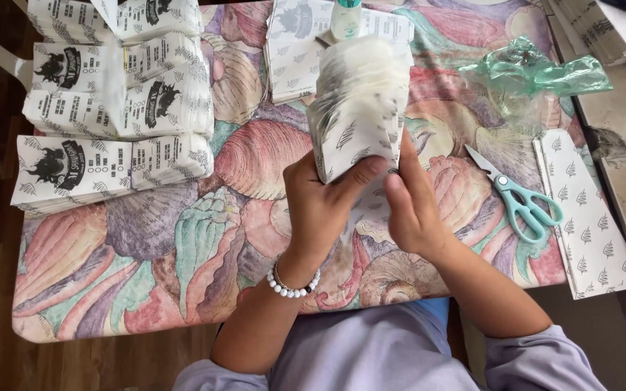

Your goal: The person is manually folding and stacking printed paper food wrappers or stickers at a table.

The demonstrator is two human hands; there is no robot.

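A thick stack of white paper bags [360, 105] with a grey leaf print is held upright above the table's middle. My left hand [320, 206] grips its lower end, thumb across the front; a white bead bracelet [293, 286] circles that wrist. My right hand [411, 210] presses against the stack's right lower edge with its fingers. The tops of the bags fan out slightly and look blurred.
Bundles of printed paper bags [117, 108] are piled at the far left on the shell-patterned tablecloth [146, 268]. Teal-handled scissors [519, 199], a flat bag [588, 217] and crumpled green plastic [537, 72] lie right. More bags [291, 51] and a small bottle [345, 18] sit behind.
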